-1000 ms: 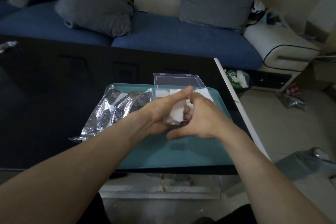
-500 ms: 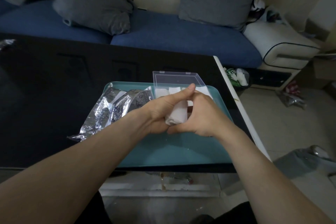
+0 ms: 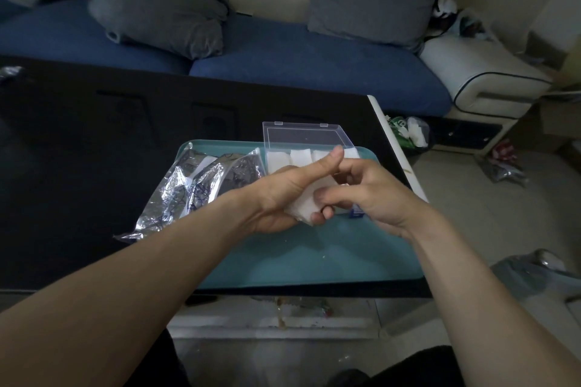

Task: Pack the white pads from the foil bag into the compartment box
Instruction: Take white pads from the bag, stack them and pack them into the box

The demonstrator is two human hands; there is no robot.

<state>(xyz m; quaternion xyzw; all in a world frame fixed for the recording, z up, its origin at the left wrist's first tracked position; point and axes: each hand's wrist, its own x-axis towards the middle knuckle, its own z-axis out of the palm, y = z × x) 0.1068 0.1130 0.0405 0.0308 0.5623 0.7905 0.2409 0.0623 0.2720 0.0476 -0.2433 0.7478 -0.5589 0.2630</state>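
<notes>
Compartment box [image 3: 309, 158] front rows hidden behind both hands

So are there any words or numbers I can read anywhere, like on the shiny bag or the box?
None can be read.
foil bag: dark blue print, too blurred and crumpled to read.
compartment box: clear plastic, no writing visible.
green bag on the floor: white marks, too small to read.

Bare teal tray [image 3: 314, 258] lies open below my hands. Foil bag [image 3: 191, 188] blocks the left; compartment box [image 3: 309, 157] with raised lid [image 3: 306, 135] blocks beyond.
</notes>
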